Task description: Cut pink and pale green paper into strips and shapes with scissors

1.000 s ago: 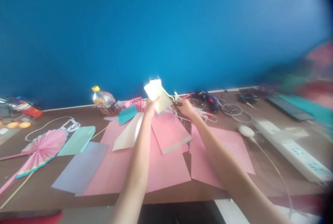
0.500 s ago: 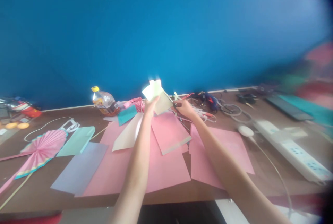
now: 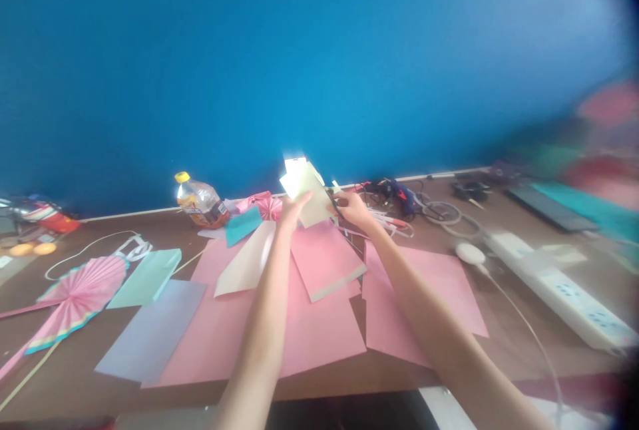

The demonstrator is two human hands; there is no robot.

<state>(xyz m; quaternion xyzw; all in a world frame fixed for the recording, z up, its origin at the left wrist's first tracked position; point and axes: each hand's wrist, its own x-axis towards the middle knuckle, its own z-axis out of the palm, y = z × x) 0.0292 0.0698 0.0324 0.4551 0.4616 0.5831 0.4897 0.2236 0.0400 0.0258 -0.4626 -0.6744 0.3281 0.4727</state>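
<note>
My left hand (image 3: 295,207) pinches a pale yellow-green paper (image 3: 313,198), held up above the pink sheets. To its right, my right hand (image 3: 351,208) is closed on a dark, thin tool that looks like scissors (image 3: 333,202), against the paper's right edge. Behind the paper a bright phone-like screen (image 3: 295,165) glares. Below the hands lies a smaller pink sheet (image 3: 324,260) on a large pink sheet (image 3: 319,330). A cream folded paper (image 3: 247,262) rests left of my left forearm.
A bottle with a yellow cap (image 3: 200,202) lies tilted at the back left. Pink pleated fans (image 3: 84,290), a mint paper pack (image 3: 146,277) and a lilac sheet (image 3: 152,330) are on the left. Cables (image 3: 444,212) and a white power strip (image 3: 564,293) occupy the right.
The pale paper has turned more upright and shifted slightly right in my left hand. My right hand stays at its right edge. The camera view has tilted slightly.
</note>
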